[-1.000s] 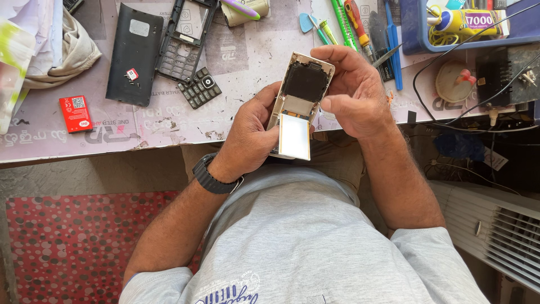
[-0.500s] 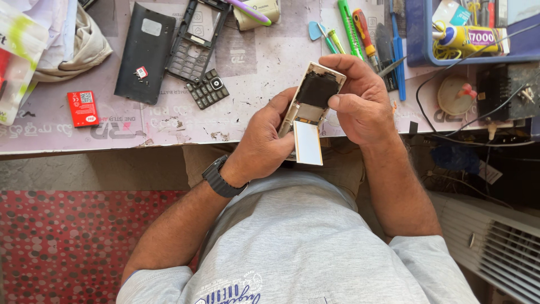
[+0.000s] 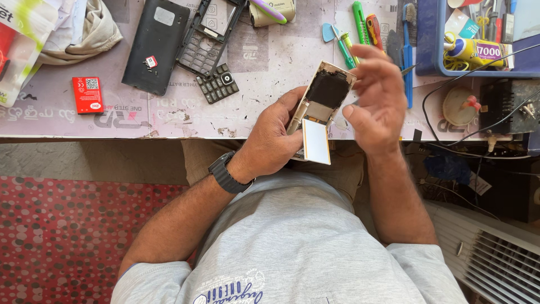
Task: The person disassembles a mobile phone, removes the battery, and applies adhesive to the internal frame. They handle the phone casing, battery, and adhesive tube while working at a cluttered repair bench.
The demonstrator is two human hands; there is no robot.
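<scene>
- My left hand (image 3: 275, 138) grips the opened phone body (image 3: 322, 98) from its left side, fingers wrapped round its edge, thumb up near its upper part.
- The phone body sits tilted, its top end over the worktable (image 3: 270, 62) and its lower end past the table's front edge, above my lap.
- A dark board fills the upper half of the phone body; a white rectangular panel with an orange edge (image 3: 316, 141) hangs at its lower end, touching my left palm.
- My right hand (image 3: 377, 104) is loose and holds nothing: fingers spread and slightly blurred, just beside the phone body's right edge. I cannot tell whether the thumb touches it.
- A black wristwatch (image 3: 226, 171) sits on my left wrist.
- On the table to the left lie a black back cover (image 3: 154, 48), a dark phone frame (image 3: 209, 34) touching it, and a loose keypad (image 3: 218, 83) just below the frame.
- A red battery (image 3: 87, 94) lies well apart, farther left.
- Behind my right hand stand a green screwdriver (image 3: 360, 22), an orange-handled tool (image 3: 373, 28) and a blue toothbrush (image 3: 408, 56), side by side.
- A blue tray (image 3: 430, 45) of small parts sits at the table's far right.
</scene>
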